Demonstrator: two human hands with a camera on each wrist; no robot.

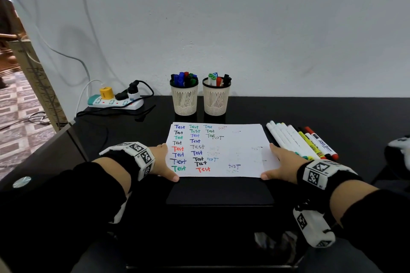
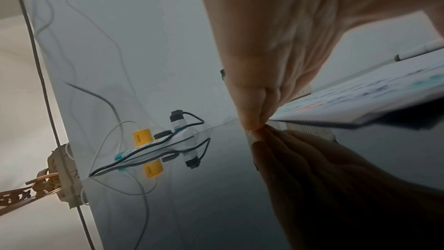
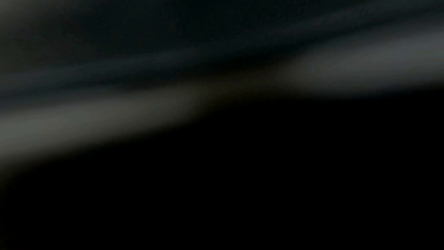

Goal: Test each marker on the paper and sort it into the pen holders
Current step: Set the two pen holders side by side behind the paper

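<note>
A white paper point(image 1: 235, 142) covered with coloured "Test" words lies on the black table point(image 1: 321, 113). My left hand point(image 1: 163, 162) rests at its left edge, fingers straight, thumb by the near left corner. In the left wrist view the fingertips point(image 2: 252, 126) touch the table beside the paper point(image 2: 384, 90). My right hand point(image 1: 279, 162) lies flat on the paper's right edge, holding nothing. A row of several markers point(image 1: 299, 142) lies just right of the paper. Two cream mesh pen holders, left point(image 1: 184, 99) and right point(image 1: 215, 101), stand behind it with markers in them. The right wrist view is dark.
A power strip point(image 1: 115, 101) with a yellow plug and cables sits at the back left of the table, also seen as the power strip point(image 2: 153, 147) in the left wrist view. The table's left edge drops off to a patterned floor point(image 1: 17, 113). A white wall stands right behind the holders.
</note>
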